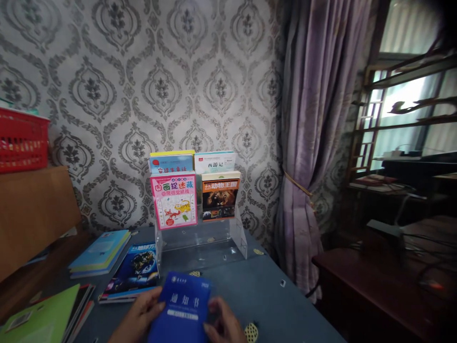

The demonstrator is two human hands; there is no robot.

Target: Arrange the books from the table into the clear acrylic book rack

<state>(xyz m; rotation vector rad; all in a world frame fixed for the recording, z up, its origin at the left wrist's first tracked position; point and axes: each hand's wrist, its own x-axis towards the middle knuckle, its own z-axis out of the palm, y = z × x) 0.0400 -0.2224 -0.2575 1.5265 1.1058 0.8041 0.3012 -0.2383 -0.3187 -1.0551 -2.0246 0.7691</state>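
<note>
I hold a dark blue booklet (pixel 183 305) with white characters low in the view, over the blue table (pixel 257 290). My left hand (pixel 137 317) grips its left edge and my right hand (pixel 223 324) grips its lower right edge. Just beyond stands a clear acrylic tiered book stand (pixel 200 243) against the wall. Its back tier carries a yellow-topped book (pixel 172 162) and a white book (pixel 214 162). The middle tier carries a pink picture book (pixel 174 201) and an orange animal book (pixel 220 197). The stand's lowest front tier holds nothing.
Left of the stand lie a stack of light blue books (pixel 100 252), a dark blue space book (pixel 133 276) and green books (pixel 43 319). A red basket (pixel 22 140) sits on a wooden cabinet (pixel 32 214). A purple curtain (pixel 314 157) and dark desk (pixel 385 281) stand right.
</note>
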